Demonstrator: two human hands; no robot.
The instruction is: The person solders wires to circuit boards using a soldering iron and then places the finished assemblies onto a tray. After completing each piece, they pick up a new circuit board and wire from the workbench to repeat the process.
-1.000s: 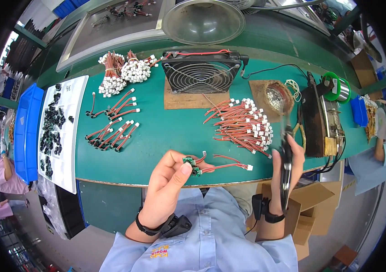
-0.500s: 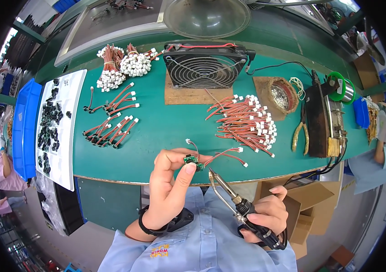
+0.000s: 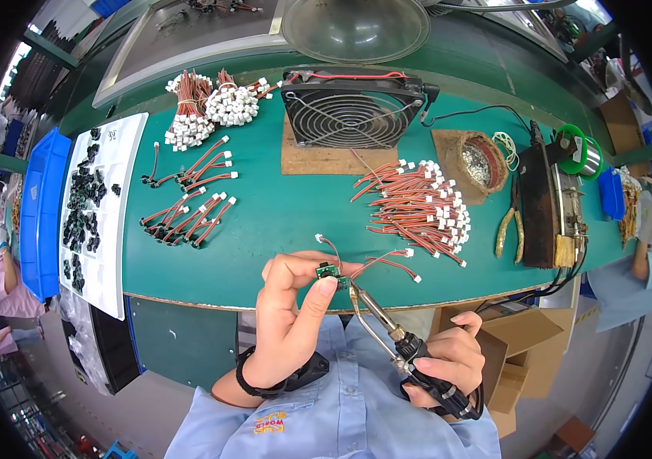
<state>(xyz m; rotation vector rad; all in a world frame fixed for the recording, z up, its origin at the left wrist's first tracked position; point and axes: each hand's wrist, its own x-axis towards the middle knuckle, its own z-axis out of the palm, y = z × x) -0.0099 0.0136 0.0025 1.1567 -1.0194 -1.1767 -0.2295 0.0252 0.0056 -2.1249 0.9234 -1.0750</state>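
The left hand (image 3: 289, 321) pinches a small green circuit board (image 3: 327, 271) with red wires, just in front of the green table (image 3: 280, 222). The right hand (image 3: 448, 363) grips a soldering iron (image 3: 387, 329), tip touching the board.

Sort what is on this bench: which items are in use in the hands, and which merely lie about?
In use:
left hand
small green circuit board with red wires
right hand
black-handled soldering iron

Lying about:
black square wire-grilled fan
heap of red leads with white plugs
yellow-handled pliers
blue plastic bin
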